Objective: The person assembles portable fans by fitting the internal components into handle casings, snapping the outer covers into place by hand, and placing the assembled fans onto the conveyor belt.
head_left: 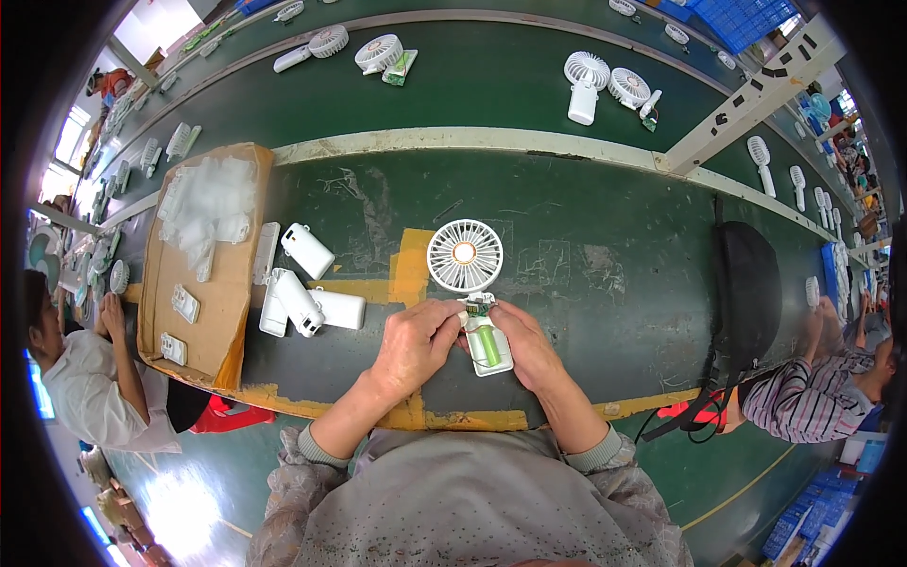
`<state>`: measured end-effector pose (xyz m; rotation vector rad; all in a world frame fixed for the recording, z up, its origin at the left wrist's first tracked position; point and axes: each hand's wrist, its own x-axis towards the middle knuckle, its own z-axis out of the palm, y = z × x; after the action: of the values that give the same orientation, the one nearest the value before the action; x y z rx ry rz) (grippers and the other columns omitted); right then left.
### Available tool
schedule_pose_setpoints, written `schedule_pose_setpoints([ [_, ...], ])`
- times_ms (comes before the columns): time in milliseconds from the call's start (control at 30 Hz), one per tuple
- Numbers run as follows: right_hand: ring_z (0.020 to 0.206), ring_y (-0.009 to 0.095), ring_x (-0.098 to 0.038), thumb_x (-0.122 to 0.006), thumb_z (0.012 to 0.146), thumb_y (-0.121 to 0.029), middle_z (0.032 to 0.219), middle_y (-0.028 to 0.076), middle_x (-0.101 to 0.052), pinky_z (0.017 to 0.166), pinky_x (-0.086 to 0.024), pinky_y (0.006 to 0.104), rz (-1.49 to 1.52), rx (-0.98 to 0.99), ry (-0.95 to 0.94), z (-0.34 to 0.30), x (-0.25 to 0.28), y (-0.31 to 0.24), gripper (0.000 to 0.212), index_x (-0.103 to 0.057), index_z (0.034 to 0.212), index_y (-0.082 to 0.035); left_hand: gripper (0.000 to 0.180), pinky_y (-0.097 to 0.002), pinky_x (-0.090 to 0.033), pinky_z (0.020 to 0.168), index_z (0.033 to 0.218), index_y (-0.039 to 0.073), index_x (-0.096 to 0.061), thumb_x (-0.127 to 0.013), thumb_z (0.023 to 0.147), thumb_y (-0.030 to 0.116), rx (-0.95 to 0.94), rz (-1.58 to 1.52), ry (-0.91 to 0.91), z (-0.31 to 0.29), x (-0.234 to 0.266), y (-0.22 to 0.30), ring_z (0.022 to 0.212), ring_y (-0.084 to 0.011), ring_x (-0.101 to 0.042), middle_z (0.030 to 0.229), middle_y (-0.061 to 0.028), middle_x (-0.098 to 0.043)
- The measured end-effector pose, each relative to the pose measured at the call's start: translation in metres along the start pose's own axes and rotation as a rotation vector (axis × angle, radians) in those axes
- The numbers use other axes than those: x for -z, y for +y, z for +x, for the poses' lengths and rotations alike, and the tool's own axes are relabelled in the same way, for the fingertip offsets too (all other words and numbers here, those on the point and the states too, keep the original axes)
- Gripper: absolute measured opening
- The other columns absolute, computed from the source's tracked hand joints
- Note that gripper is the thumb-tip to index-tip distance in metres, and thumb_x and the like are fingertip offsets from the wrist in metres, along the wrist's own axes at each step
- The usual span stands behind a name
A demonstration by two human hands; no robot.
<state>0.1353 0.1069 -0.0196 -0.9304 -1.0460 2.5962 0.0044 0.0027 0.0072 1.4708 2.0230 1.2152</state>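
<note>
Hands, left [413, 342] and right [526, 348], pinch the open fan handle [490, 348] by its edges; it looks light, brittle plastic, wiring exposed.

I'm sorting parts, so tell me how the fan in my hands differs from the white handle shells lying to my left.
The fan in hand has its round grille head attached; the handle shells have no head. Its handle lies open, showing a green battery and a small circuit board, while the shells look closed. Left hand and right hand grip it; the shells lie loose on the green belt. Both are white plastic.
</note>
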Motion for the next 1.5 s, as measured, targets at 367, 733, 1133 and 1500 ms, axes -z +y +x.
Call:
schedule_pose_setpoints([
  [367,0.086,0.018,-0.063,-0.034,0.095,-0.018,0.098,0.012,-0.061,0.076,-0.051,0.0290,0.053,0.038,-0.045,0.000,0.004,-0.001,0.031,-0.052,0.109,0.003,0.023,-0.0384,-0.049,0.060,0.097,0.000,-0.057,-0.061,0.075,-0.003,-0.221,0.152,0.034,0.003,-0.006,-0.009,0.072,-0.0319,-0.059,0.082,-0.0146,-0.057],
  [733,0.082,0.020,-0.064,-0.036,0.097,-0.036,0.098,0.014,-0.062,0.072,-0.053,0.0289,0.077,-0.003,0.072,-0.001,-0.005,-0.007,0.045,-0.051,0.110,0.004,0.024,-0.0401,-0.048,0.060,0.096,0.002,-0.050,-0.060,0.074,-0.003,-0.248,0.260,0.037,0.003,-0.008,-0.009,0.074,-0.0320,-0.058,0.082,-0.0137,-0.055],
  [1133,0.083,0.016,-0.063,-0.040,0.097,-0.028,0.099,0.011,-0.061,0.073,-0.052,0.0269,0.071,0.012,0.075,0.005,0.000,0.001,0.036,-0.050,0.113,0.003,0.009,-0.0399,-0.047,0.061,0.090,0.002,-0.050,-0.055,0.082,0.002,-0.021,0.171,-0.028,0.000,-0.008,-0.006,0.070,-0.0340,-0.059,0.078,-0.0153,-0.057],
  [1500,0.086,0.012,-0.061,-0.041,0.096,-0.021,0.098,0.008,-0.061,0.074,-0.050,0.0251,0.034,0.044,0.018,0.003,0.003,0.003,0.030,-0.052,0.111,0.002,0.017,-0.0417,-0.048,0.062,0.091,0.003,-0.050,-0.059,0.076,0.000,-0.086,0.267,-0.054,0.001,-0.006,-0.007,0.074,-0.0330,-0.057,0.081,-0.0136,-0.054],
])
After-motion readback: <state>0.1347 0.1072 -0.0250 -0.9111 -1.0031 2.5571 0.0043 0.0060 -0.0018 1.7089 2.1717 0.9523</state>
